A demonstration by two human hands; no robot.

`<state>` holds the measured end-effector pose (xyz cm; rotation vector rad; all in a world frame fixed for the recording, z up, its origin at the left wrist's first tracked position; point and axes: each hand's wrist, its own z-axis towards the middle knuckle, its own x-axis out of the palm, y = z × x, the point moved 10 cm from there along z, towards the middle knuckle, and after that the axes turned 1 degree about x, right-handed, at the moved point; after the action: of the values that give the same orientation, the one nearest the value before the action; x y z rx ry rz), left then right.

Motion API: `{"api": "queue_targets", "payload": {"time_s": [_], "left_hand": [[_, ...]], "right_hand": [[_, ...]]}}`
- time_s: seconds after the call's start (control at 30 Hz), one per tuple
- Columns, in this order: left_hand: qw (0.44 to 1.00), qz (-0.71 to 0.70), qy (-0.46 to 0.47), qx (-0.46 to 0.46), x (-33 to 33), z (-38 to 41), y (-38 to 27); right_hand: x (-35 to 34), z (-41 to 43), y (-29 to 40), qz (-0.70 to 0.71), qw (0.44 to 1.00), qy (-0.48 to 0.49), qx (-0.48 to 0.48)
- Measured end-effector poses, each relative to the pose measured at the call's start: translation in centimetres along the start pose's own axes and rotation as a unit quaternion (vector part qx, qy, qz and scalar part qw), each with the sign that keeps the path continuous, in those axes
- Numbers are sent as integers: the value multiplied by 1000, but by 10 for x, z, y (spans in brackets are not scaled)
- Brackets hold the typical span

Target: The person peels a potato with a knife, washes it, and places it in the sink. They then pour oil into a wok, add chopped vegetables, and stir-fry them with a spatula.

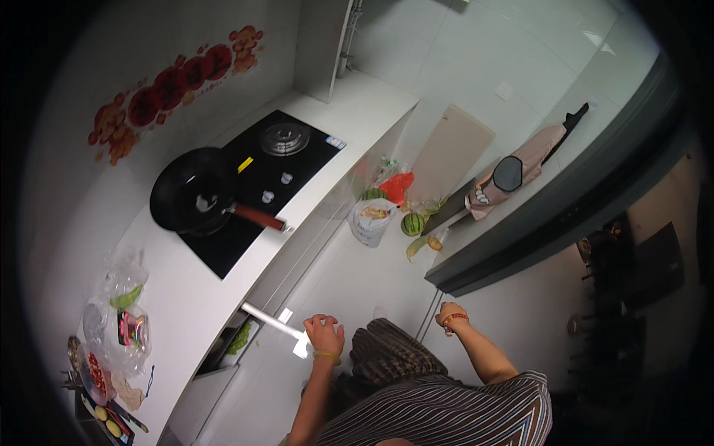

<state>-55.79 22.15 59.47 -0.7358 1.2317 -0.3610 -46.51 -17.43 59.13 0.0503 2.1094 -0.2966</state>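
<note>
My left hand (325,336), with a yellowish bangle at the wrist, is beside the outer end of an open white cabinet door (273,321). Its fingers are bent; whether they touch the door edge cannot be told. Inside the cabinet opening lies something bright green (240,338), perhaps vegetables, partly hidden by the counter. My right hand (450,317) is curled closed at my other side, a red beaded bracelet on its wrist, and nothing shows in it. A black wok (192,189) with a wooden handle (258,216) sits on the black gas hob (223,253).
Clear plastic bags (117,329) and potatoes (113,428) lie on the white counter (189,304) by the sink. A watermelon (413,224) and a filled white bag (372,221) stand on the floor. An apron (510,170) hangs near the dark doorframe (546,223).
</note>
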Motion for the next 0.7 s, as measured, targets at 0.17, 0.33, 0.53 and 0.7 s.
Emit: {"api": "queue_targets", "payload": {"time_s": [0.17,0.33,0.53,0.7], "left_hand": [[997,-41,-15,-61,56,107,-53],[976,-109,-167,-86,41,141,-88],[848,65,-477,-220,-107,19,-11],[738,133,-565,-344,-223,-75,94]], "right_hand": [[-35,147,-9,25,993,-14,-111],[-80,201,68,39,955,-74,-285],[-77,165,149,23,880,-47,-472],[-72,99,194,-3,850,34,-525]]}}
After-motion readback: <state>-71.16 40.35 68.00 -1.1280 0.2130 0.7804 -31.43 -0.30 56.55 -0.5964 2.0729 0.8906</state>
